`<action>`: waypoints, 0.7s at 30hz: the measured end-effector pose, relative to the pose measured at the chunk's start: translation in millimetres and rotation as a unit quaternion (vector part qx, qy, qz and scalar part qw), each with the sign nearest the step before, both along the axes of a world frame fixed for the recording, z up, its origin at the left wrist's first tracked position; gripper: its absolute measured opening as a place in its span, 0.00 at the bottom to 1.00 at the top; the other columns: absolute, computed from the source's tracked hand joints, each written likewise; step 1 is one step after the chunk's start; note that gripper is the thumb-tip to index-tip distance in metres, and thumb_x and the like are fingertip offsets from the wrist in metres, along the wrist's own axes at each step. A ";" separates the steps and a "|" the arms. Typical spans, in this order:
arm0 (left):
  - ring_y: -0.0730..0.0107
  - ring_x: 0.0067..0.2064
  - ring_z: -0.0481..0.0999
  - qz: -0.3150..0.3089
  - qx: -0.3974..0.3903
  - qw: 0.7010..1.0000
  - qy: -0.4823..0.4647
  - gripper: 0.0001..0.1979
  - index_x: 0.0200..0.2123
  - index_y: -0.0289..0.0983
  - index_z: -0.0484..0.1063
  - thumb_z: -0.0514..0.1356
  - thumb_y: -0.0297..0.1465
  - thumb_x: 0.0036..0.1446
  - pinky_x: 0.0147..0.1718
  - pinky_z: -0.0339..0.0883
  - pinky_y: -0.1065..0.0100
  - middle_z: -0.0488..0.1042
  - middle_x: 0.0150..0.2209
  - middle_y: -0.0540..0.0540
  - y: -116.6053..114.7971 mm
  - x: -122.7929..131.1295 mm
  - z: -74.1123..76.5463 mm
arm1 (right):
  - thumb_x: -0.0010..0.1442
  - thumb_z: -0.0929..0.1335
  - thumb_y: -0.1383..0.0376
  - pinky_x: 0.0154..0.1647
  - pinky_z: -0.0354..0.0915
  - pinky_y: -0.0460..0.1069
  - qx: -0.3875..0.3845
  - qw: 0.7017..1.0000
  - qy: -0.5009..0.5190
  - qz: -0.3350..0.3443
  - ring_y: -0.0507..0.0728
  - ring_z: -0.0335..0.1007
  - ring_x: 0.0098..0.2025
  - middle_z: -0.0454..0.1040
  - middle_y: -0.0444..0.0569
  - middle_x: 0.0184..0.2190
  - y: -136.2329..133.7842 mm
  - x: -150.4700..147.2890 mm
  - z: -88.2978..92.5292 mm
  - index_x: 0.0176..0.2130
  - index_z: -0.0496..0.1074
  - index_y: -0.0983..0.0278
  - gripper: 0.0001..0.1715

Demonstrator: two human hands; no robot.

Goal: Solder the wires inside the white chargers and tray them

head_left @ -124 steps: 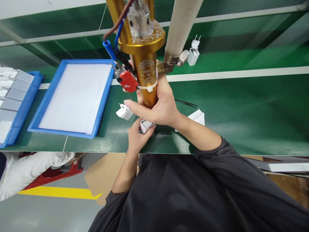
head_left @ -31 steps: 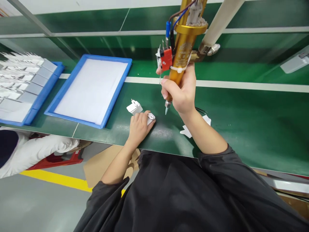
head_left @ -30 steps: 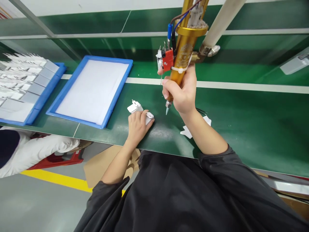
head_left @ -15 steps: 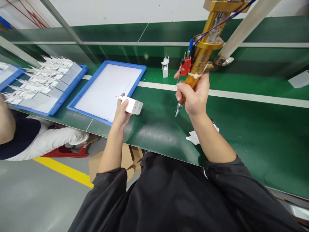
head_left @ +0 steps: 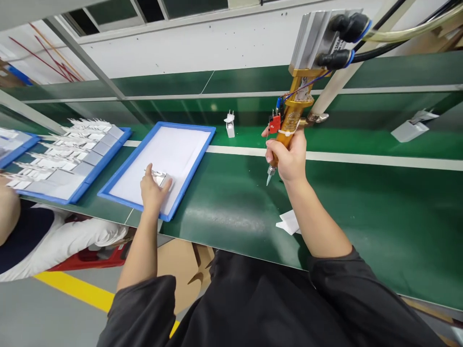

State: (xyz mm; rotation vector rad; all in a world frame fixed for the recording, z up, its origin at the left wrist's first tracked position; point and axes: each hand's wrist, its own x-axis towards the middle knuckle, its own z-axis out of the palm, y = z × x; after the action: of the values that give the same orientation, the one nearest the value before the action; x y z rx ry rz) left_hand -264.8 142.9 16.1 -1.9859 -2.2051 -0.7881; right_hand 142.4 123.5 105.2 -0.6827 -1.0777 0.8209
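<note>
Left hand: the left hand [head_left: 152, 190] reaches over the near right part of the blue tray [head_left: 119, 199] and rests on a white charger plug [head_left: 161, 178], its grip curled loosely round the plug's near end; whether the fingers actually clamp it I cannot tell.
Charger plug: it lies on the white sheet inside the blue tray, prongs pointing left.
Right hand: the right hand [head_left: 287, 159] has its grip wrapped tight round the gold dispensing tool [head_left: 291, 120], held nearly upright with the nozzle tip down, clear above the green surface [head_left: 361, 202].
Tool details: a small red switch sits on the tool's left side, and hoses and a white tube run up from its top.
Second tray: a second blue tray [head_left: 77, 190] to the left is filled with rows of white plugs.
Loose plugs: one charger [head_left: 230, 126] stands upright beyond the white stripe; another [head_left: 408, 129] lies far right.
Paper scrap: a white scrap [head_left: 288, 223] lies beside the right forearm.
Co-worker: a person in white sits at lower left.
</note>
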 end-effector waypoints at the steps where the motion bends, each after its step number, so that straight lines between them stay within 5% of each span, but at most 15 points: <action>1: 0.40 0.59 0.66 -0.001 0.002 1.000 0.002 0.48 0.67 0.27 0.49 0.62 0.44 0.49 0.60 0.56 0.48 0.64 0.60 0.28 -5.6 2.4 -1.8 | 0.48 0.66 0.69 0.13 0.55 0.44 -0.003 1.000 0.004 -0.003 0.42 0.58 0.14 0.73 0.39 0.34 1.3 2.1 0.3 0.37 0.61 0.60 0.15; 6: 0.37 0.62 0.63 -0.002 -0.009 1.000 -0.011 0.53 0.68 0.26 0.44 0.64 0.44 0.48 0.61 0.54 0.45 0.59 0.64 0.26 -21.4 7.8 2.0 | 0.48 0.67 0.69 0.13 0.55 0.44 -0.021 0.999 0.006 -0.027 0.43 0.58 0.14 0.74 0.38 0.33 7.6 8.9 -1.0 0.36 0.60 0.60 0.14; 11: 0.35 0.64 0.58 0.000 0.063 0.997 -0.042 0.63 0.68 0.32 0.38 0.72 0.47 0.40 0.61 0.52 0.38 0.56 0.64 0.30 -5.9 28.7 50.8 | 0.49 0.67 0.68 0.14 0.56 0.44 -0.030 0.999 -0.014 -0.033 0.43 0.58 0.15 0.74 0.39 0.32 8.6 11.0 -1.4 0.36 0.62 0.60 0.13; 15: 0.48 0.60 0.66 -0.099 0.061 0.991 -0.072 0.56 0.68 0.36 0.38 0.70 0.43 0.47 0.58 0.61 0.49 0.62 0.62 0.36 65.0 93.4 81.3 | 0.50 0.67 0.68 0.15 0.57 0.44 -0.032 0.999 -0.016 -0.027 0.43 0.58 0.15 0.74 0.41 0.34 8.8 11.5 -2.1 0.37 0.62 0.61 0.13; 18: 0.48 0.58 0.70 -0.125 -0.079 0.986 -0.076 0.55 0.69 0.31 0.38 0.69 0.40 0.48 0.54 0.66 0.54 0.67 0.59 0.32 140.0 157.0 70.2 | 0.51 0.67 0.67 0.15 0.57 0.44 -0.035 0.999 -0.025 -0.020 0.43 0.58 0.16 0.73 0.42 0.35 10.5 12.3 -5.2 0.39 0.62 0.61 0.14; 21: 0.43 0.61 0.68 -0.052 -0.151 0.986 -0.053 0.55 0.69 0.27 0.36 0.67 0.41 0.50 0.57 0.60 0.52 0.69 0.57 0.26 196.6 208.0 48.9 | 0.52 0.68 0.64 0.16 0.58 0.45 -0.056 0.997 -0.049 -0.021 0.45 0.59 0.16 0.70 0.40 0.29 11.8 13.5 -7.8 0.41 0.63 0.61 0.15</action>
State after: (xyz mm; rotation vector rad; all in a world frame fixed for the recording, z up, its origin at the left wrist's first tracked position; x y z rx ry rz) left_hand -56.9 339.5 65.0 -2.2586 -2.4241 -0.6144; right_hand 155.9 135.2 97.4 -0.8446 -1.1067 0.8233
